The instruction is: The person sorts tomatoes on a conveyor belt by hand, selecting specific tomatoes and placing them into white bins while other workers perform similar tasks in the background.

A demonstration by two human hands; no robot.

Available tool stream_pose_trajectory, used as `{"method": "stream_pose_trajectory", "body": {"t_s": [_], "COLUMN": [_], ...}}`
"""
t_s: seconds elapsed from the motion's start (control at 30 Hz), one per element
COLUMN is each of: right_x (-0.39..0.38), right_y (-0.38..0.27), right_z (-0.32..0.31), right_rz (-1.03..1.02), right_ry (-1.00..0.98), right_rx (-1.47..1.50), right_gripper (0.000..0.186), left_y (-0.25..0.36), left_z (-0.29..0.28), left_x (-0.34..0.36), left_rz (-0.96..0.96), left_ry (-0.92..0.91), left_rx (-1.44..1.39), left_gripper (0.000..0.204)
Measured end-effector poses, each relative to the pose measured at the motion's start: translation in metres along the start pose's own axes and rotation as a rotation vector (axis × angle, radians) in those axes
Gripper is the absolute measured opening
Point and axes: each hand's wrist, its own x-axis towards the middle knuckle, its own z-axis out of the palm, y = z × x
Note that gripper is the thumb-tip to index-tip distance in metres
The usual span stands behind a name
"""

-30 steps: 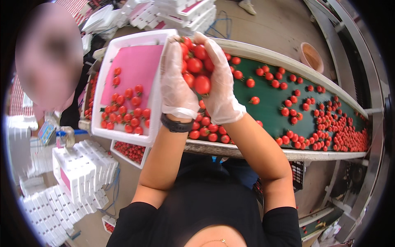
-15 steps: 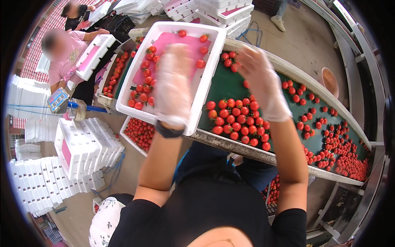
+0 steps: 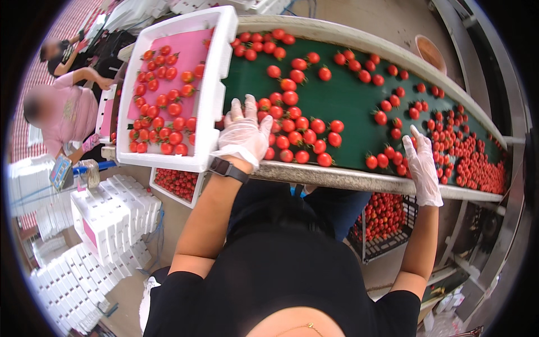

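The left hand (image 3: pixel 242 133), earlier laid over the white foam tray (image 3: pixel 216 84), is now spread open on the cherry tomatoes (image 3: pixel 297 132) on the green belt (image 3: pixel 348 95) beside it, nothing gripped. The right hand (image 3: pixel 424 165) has shifted farther right, open-fingered, empty. A black crate (image 3: pixel 387 224) stands below.

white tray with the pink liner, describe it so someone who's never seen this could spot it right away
Start at the long green conveyor belt strewn with red tomatoes. At its left end, just left of the gloved left hand, sits the white foam tray. It alone has a pink liner with tomatoes lying on it; the white boxes stacked below on the floor are shut.
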Motion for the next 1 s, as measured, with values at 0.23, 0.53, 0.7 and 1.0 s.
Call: {"method": "stream_pose_trajectory", "body": {"t_s": [0.23,0.53,0.7,1.0], "right_x": [-0.005,0.002,0.029,0.064], "right_y": [-0.009,-0.056,-0.116,-0.165], "right_z": [-0.013,0.016,0.046,0.077], "right_rz": [0.275,0.14,-0.762,-0.732], "right_ry": [-0.344,-0.556,0.09,-0.253], "right_rx": [0.601,0.721,0.172,0.119], "right_gripper": [0.061,0.052,0.026,0.022], "left_y": [-0.01,0.01,0.016,0.01], "left_z": [0.015,0.01,0.009,0.024], "left_x": [0.003,0.007,0.004,0.007], "left_rz": [0.23,0.235,0.133,0.153], "left_ry": [0.1,-0.117,-0.164,-0.116], "left_rx": [-0.365,-0.701,-0.806,-0.926], "left_gripper": [0.056,0.062,0.063,0.065]}}
